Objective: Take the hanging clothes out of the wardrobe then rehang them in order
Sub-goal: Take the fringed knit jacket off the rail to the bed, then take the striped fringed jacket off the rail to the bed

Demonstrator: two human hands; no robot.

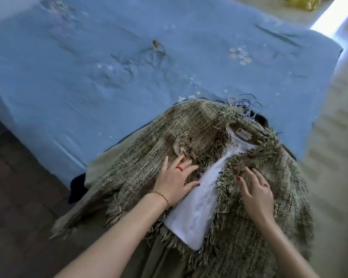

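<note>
Your tweed jacket (199, 137) lies on the bed (88, 77), collar pointing away from you; your left hand (175, 181) and right hand (257, 191) rest spread, grasping nothing, flanking its white lining (195, 207).

soft daylight, glare top right, edges bowed, perhaps slightly blurred.

bare forearms, red rings, thin wrist bracelet (162, 196) (left hand (174, 180)).

Jacket (189, 133) on bed's (88, 77) near edge
</note>
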